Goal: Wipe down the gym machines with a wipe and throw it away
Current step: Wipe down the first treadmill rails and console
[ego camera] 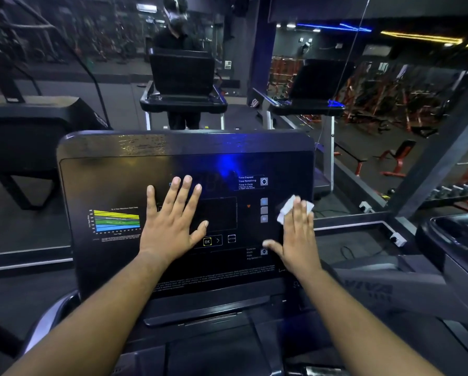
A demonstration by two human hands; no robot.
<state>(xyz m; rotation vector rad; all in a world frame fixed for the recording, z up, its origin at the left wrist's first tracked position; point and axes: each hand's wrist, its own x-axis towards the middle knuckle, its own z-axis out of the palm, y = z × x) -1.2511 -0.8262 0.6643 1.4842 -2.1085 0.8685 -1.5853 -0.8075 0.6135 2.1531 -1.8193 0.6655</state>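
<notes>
**gymrat_42:** Hands first, where are they at?

**wipecrew:** Both are flat on the treadmill console [118,175]. Left hand [170,221] is spread wide on the middle of the panel, fingers straight, gripping nothing. Right hand [298,234] is over at the right edge, straight fingers pressing a white wipe [287,210] against the panel. The wipe pokes out past the fingertips on the far side.

**gymrat_42:** Can you read anything on that panel?

**wipecrew:** Yeah, some. Far right of centre it says "Time Elapsed", "Time Remaining", "Time In Zone" next to an up/down key [264,181]. Near the left thumb there's a yellow-outlined OK button [207,241], a ">" arrow and another small key I can't read. Left side has a chart [116,220] with yellow, green and blue bands. The fine print along the near edge is too blurry to make out.

**gymrat_42:** Anything behind it?

**wipecrew:** Mirror [254,63] on the far side, showing the person and the console's back. Orange-framed benches [398,158] off to the far right.
</notes>
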